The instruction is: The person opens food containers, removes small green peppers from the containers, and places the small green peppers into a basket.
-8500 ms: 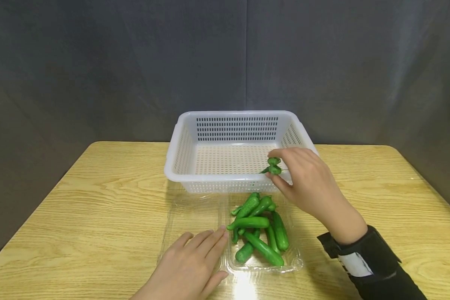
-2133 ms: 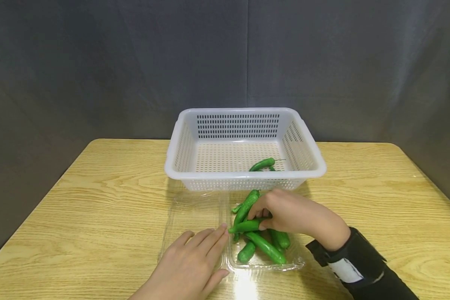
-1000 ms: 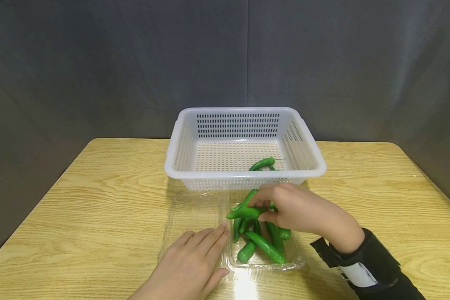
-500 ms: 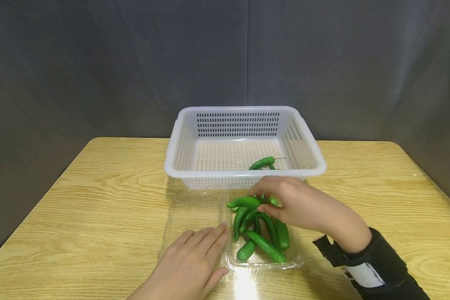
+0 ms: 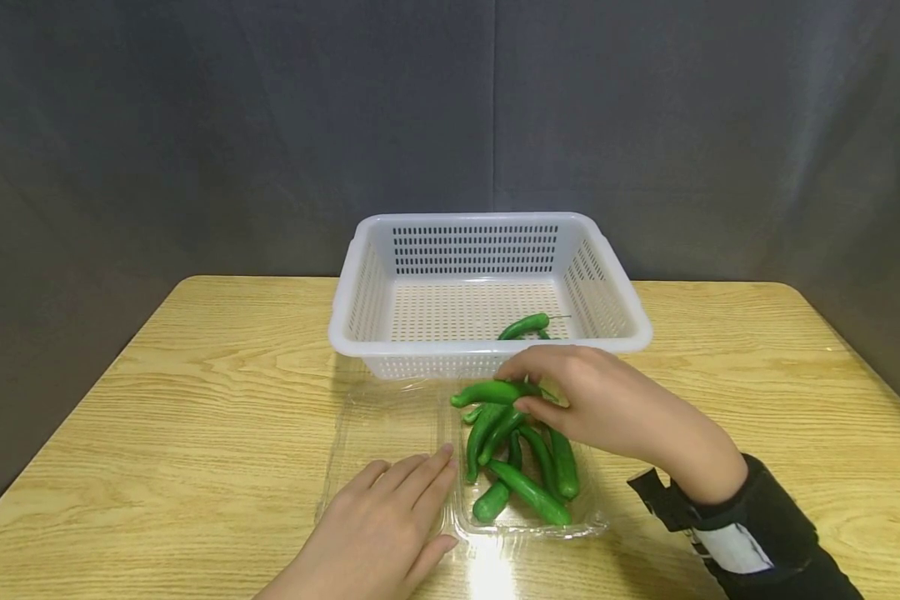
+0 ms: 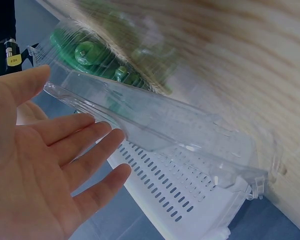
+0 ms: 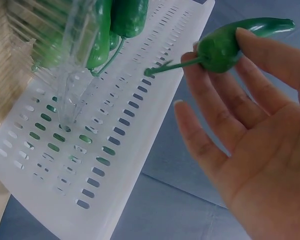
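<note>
My right hand [image 5: 607, 404] pinches a green chili pepper [image 5: 486, 392] between thumb and fingers, just above the pile and in front of the basket. In the right wrist view the held chili's thin stem [image 7: 172, 67] points left. Several more green chilies [image 5: 528, 492] lie heaped in the right half of a clear plastic clamshell box [image 5: 596, 527]. Its lid half [image 5: 390, 417] is folded out to the left. My left hand [image 5: 378, 521] lies over the lid half with fingers extended, fingertips by the hinge.
A white perforated basket [image 5: 487, 346] stands directly behind the clamshell. Inside, near its front right, lies a green chili [image 5: 525, 326] with part of another beside it. The wooden table [image 5: 157, 433] ends at a dark grey wall [image 5: 270, 142].
Since 8.5 s ago, chilies have come to lie in the basket. Over two seconds my right hand has lifted another chili off the pile towards the basket. The left hand stays put.
</note>
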A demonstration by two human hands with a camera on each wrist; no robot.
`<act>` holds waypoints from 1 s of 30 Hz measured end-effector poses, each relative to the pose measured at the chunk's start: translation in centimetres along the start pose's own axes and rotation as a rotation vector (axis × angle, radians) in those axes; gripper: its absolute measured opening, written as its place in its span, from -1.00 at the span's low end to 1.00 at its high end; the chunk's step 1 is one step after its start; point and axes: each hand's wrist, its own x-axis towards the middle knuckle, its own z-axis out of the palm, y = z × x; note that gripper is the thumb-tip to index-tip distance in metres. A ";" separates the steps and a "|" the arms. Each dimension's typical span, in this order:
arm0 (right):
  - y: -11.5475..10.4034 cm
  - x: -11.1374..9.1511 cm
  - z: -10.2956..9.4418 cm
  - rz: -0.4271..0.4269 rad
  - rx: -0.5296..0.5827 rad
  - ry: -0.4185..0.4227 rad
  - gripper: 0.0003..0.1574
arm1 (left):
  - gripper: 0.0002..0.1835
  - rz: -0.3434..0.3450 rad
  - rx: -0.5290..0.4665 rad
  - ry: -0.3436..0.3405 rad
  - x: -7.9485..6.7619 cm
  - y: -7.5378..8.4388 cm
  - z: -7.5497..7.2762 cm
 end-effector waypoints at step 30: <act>1.2 0.3 0.1 -0.089 -0.108 0.347 -0.64 | -0.29 0.004 0.021 -0.009 0.0 0.0 0.0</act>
